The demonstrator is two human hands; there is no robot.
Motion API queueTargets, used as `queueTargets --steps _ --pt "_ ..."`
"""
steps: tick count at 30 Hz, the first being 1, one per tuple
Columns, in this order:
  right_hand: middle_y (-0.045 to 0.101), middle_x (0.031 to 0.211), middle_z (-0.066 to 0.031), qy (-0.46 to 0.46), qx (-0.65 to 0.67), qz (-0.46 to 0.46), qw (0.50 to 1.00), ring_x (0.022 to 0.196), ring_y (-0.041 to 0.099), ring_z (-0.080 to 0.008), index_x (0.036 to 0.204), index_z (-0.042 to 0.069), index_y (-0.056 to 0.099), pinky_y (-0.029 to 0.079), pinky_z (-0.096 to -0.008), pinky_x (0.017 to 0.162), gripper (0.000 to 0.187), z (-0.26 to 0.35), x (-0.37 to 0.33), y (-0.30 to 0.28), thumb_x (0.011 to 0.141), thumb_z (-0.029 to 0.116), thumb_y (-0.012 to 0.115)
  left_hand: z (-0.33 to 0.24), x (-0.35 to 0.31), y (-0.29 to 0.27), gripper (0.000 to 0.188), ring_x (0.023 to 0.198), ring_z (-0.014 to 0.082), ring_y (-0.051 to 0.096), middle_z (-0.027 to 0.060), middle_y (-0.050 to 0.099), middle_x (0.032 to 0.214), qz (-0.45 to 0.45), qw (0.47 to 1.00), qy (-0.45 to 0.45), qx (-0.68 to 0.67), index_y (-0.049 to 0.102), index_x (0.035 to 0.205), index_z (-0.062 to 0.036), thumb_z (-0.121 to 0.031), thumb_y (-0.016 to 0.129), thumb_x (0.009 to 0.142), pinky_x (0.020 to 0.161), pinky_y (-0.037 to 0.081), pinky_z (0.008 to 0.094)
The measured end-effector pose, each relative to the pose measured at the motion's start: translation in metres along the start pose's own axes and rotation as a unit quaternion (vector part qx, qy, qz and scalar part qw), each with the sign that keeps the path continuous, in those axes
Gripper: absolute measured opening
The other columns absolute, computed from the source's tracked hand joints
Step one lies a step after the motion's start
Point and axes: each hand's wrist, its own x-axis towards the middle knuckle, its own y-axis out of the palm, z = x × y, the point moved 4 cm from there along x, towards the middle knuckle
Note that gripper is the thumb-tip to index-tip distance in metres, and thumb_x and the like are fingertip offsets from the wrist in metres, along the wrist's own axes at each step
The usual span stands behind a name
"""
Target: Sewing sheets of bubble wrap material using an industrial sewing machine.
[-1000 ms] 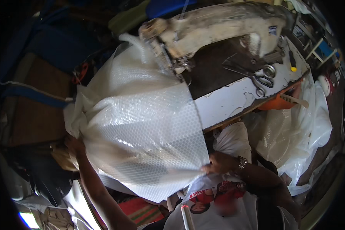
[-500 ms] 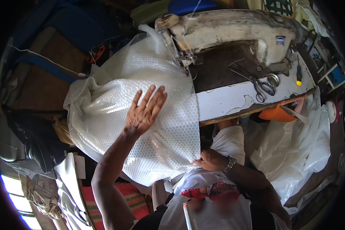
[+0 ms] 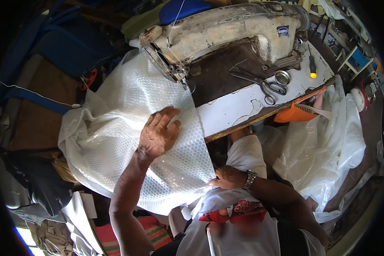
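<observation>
The bubble wrap (image 3: 102, 138) drapes by the sewing machine (image 3: 226, 32), left of the desk's (image 3: 228, 113) white strip. Over it, my left grip (image 3: 159, 134) is loosely curled, holding nothing I can see; light pressure could let it slide. My right grip (image 3: 228, 177) pinches its right-hand edge, where a hard tug could tear it.

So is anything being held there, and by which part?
Yes: the right hand pinches the bubble wrap at its near right corner. The left hand lies on or just over the sheet, with no visible grip.
</observation>
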Motion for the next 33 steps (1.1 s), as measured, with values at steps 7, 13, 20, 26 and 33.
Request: queueTargets --steps 7,13,20,26,33 --pt "0.074 0.089 -0.0179 0.04 0.009 0.114 0.993 0.084 0.074 -0.0381 0.105 0.007 0.07 0.055 -0.0469 0.073 0.026 0.055 -0.001 -0.067 0.099 0.032 0.069 0.008 -0.021 0.032 0.044 0.129 0.0338 0.067 0.015 0.068 0.141 0.009 0.994 -0.076 -0.082 0.069 0.133 -0.0034 0.002 0.068 0.089 0.108 0.056 0.0434" --pt "0.077 0.116 -0.0125 0.131 -0.244 -0.367 0.888 0.104 0.072 -0.0275 0.124 0.006 0.074 0.057 -0.0397 0.093 0.025 0.076 -0.036 -0.275 0.105 0.022 0.067 0.008 -0.027 0.028 0.04 0.13 0.0345 0.067 0.016 0.068 0.141 -0.044 0.975 -0.148 -0.158 0.07 0.131 -0.0027 0.001 0.07 0.091 0.107 0.058 0.0436" --pt "0.072 0.132 -0.0085 0.124 -0.54 -0.38 0.741 0.124 0.058 -0.0354 0.137 0.014 0.069 0.046 -0.0466 0.11 0.037 -0.003 -0.044 -0.313 0.103 0.027 0.065 0.018 -0.02 0.023 0.038 0.124 0.0362 0.066 0.0152 0.069 0.133 -0.074 0.963 -0.164 -0.198 0.073 0.122 -0.0017 0.003 0.075 0.085 0.107 0.057 0.0424" --pt "0.076 0.119 -0.0076 0.055 -0.416 -0.438 0.795 0.11 0.066 -0.0308 0.113 0.009 0.079 0.051 -0.0425 0.098 0.02 -0.01 -0.023 -0.32 0.096 0.011 0.071 0.026 -0.042 0.026 0.04 0.128 0.0327 0.066 0.0124 0.071 0.134 -0.081 0.964 -0.169 -0.186 0.076 0.123 -0.0047 0.004 0.075 0.083 0.11 0.055 0.043" --pt "0.075 0.119 -0.0082 -0.013 -0.419 -0.474 0.775 0.112 0.066 -0.0326 0.114 0.006 0.078 0.051 -0.0446 0.099 0.024 0.052 0.022 -0.274 0.093 0.002 0.068 0.031 -0.036 0.025 0.03 0.122 0.0264 0.071 0.0079 0.076 0.127 -0.106 0.983 -0.115 -0.1 0.078 0.119 -0.0097 -0.009 0.077 0.088 0.108 0.056 0.0411"
